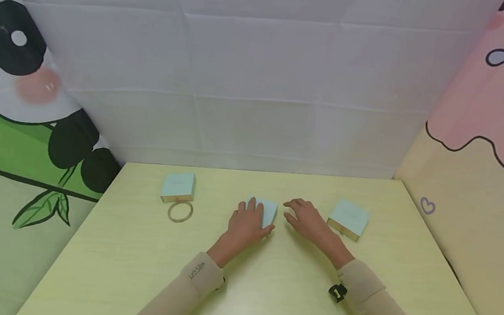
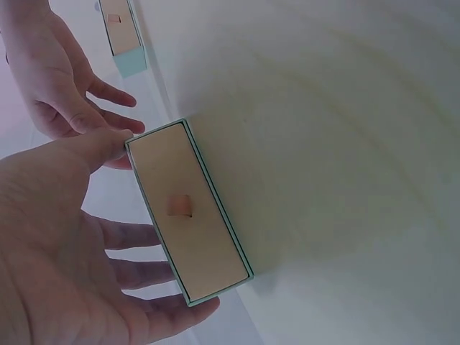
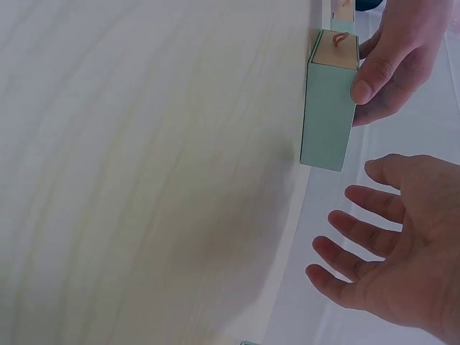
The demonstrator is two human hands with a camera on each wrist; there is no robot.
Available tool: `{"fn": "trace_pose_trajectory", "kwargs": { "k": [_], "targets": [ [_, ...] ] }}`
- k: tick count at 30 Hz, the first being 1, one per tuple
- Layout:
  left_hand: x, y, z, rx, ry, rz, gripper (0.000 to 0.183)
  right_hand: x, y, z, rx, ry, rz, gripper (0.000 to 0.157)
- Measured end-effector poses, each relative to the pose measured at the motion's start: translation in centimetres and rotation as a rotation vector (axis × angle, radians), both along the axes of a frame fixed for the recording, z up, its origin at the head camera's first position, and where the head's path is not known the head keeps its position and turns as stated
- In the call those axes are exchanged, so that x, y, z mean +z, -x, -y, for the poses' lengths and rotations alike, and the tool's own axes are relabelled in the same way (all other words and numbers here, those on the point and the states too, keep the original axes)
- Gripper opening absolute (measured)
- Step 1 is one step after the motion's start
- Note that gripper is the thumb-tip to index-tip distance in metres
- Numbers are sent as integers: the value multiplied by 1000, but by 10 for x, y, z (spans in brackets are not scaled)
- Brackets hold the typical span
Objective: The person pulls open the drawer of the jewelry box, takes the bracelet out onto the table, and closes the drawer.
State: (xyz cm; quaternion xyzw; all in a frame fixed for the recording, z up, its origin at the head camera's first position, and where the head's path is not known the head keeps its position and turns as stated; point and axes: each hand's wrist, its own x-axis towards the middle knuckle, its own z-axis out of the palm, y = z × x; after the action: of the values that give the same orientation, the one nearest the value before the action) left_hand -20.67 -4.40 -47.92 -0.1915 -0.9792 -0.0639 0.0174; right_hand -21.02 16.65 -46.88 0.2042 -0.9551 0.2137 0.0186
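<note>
A small pale mint drawer box [image 1: 269, 210] sits near the middle of the table, partly covered by my left hand [image 1: 246, 226]. In the left wrist view, the tan drawer front [image 2: 208, 251] shows a small pull tab. My left thumb is at one end of that box and the fingers curl at the other, gripping it between them. Just to the right, my right hand [image 1: 310, 222] hovers with spread, slightly bent fingers and holds nothing. The right wrist view shows a gap between my right fingertips [image 3: 322, 279] and the box's mint end.
Another mint box [image 1: 178, 186] stands at the back left, with a thin ring-shaped bangle [image 1: 179, 220] lying in front of it. To the right of my right hand sits a third mint box [image 1: 349, 217], turned at an angle. A white cloth [image 1: 259, 78] hangs behind the table.
</note>
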Motion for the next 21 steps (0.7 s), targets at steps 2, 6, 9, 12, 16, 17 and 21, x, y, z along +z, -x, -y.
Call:
{"fn": "trace_pose_trajectory", "kwargs": {
  "k": [2, 6, 9, 12, 16, 17, 21],
  "targets": [
    [0, 0, 0, 0, -12, 11, 74, 0, -1, 0, -1, 2, -7, 36],
    [2, 0, 0, 2, -26, 56, 72, -1, -2, 1, -1, 9, 4, 37],
    [4, -1, 0, -4, -19, 87, 70, -1, -3, 0, 7, 2, 11, 37],
    [6, -2, 0, -15, -19, 91, 69, -1, -4, -1, 11, 1, 13, 37],
    [8, -2, -1, -17, -35, 89, 68, -1, -4, -2, 11, 6, 8, 37],
    [8, -3, -1, -17, -42, 91, 68, -1, -4, -2, 12, 7, 8, 37],
    [9, -3, -1, -33, -53, 78, 63, -1, -3, -1, 16, -1, 12, 37]
  ]
}}
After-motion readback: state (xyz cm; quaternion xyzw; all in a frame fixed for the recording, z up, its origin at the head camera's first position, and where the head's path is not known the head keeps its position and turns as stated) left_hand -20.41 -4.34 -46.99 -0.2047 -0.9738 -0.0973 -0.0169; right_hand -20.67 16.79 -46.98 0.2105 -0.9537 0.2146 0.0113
